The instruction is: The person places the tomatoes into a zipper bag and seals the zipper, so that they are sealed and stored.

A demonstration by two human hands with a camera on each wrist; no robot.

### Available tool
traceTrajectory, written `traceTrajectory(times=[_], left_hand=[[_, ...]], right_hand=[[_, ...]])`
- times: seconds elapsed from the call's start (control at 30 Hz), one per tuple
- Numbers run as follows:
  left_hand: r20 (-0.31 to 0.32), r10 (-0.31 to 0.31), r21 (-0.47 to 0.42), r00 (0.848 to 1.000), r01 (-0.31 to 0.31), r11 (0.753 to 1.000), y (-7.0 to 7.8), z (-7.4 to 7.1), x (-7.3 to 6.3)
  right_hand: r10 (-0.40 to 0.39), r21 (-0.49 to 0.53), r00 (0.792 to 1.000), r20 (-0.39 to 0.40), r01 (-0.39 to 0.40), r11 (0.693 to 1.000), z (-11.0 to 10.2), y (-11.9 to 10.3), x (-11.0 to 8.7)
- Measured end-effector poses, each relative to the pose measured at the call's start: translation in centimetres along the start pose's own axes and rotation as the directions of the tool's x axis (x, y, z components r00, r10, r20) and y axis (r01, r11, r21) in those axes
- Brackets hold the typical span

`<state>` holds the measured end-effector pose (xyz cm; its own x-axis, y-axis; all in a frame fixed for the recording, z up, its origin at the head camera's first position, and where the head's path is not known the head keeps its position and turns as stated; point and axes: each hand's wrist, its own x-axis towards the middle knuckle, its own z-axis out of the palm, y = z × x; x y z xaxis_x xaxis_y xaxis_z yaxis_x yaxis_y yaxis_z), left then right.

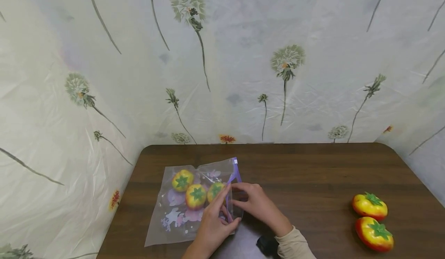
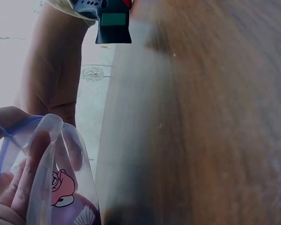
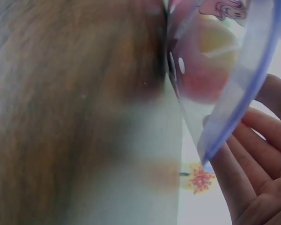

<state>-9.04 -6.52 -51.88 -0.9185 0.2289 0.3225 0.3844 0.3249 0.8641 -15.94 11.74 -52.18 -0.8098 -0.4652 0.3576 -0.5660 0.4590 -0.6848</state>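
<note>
A clear zip bag (image 1: pixel 174 232) with a purple zip strip and pink and purple cartoon prints lies on the table, its mouth towards the right. Three yellow-red toy persimmons (image 1: pixel 196 196) with green leafy tops are inside it. My left hand (image 1: pixel 215 226) holds the bag at its mouth, thumb pointing right. On the far side of the mouth, my right hand (image 1: pixel 259 205) pinches the edge near the strip. The left wrist view shows the bag's mouth (image 2: pixel 49 126) spread apart, with fingers around the film. In the right wrist view, one persimmon (image 3: pixel 208 65) shows through the plastic.
Two more toy persimmons, one (image 1: pixel 370 206) behind the other (image 1: pixel 374 234), rest at the right of the brown wooden table (image 1: pixel 299 166). A black device (image 1: pixel 267 245) sits by the right wrist. Behind the table hangs a flower-printed curtain (image 1: pixel 236 66).
</note>
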Motion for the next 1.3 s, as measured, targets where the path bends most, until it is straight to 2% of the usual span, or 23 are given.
traceTrajectory(times=[0.2, 0.3, 0.47, 0.6, 0.7, 0.83, 1.13, 1.3], left_hand=[[-0.016, 0.024, -0.007, 1.0, -0.025, 1.0, -0.1, 0.0, 0.1], [-0.025, 0.023, -0.01, 0.999, -0.023, 1.0, -0.1, 0.0, 0.0], [-0.033, 0.023, -0.022, 0.999, -0.024, 0.999, -0.1, 0.1, 0.1], [-0.034, 0.029, -0.028, 0.999, -0.03, 0.999, 0.0, 0.0, 0.0], [-0.032, 0.025, -0.036, 0.999, -0.026, 0.999, 0.0, 0.0, 0.0], [-0.032, 0.026, -0.04, 0.999, -0.027, 0.999, 0.0, -0.1, 0.0], [-0.029, 0.023, -0.041, 0.999, -0.025, 0.999, 0.1, -0.2, 0.1], [-0.029, 0.024, -0.041, 0.999, -0.025, 0.999, 0.1, -0.2, 0.1]], right_hand=[[0.004, 0.045, 1.0, -0.006, -0.004, 0.999, -1.3, -0.2, -0.5], [0.01, 0.015, 1.0, -0.018, -0.009, 1.0, -2.3, -0.3, -0.8], [0.063, -0.007, 0.998, -0.019, -0.063, 0.998, -4.2, -0.5, -1.7], [0.072, -0.082, 0.997, -0.014, -0.073, 0.994, -5.7, -0.5, -2.7], [0.067, -0.188, 0.997, -0.035, -0.072, 0.979, -7.0, -0.4, -3.5], [0.09, -0.296, 0.991, -0.1, -0.116, 0.948, -9.4, -0.4, -4.6], [0.217, -0.338, 0.959, -0.181, -0.268, 0.902, -13.9, 0.1, -7.5], [0.198, -0.396, 0.947, -0.251, -0.288, 0.872, -15.7, 0.8, -9.2]])
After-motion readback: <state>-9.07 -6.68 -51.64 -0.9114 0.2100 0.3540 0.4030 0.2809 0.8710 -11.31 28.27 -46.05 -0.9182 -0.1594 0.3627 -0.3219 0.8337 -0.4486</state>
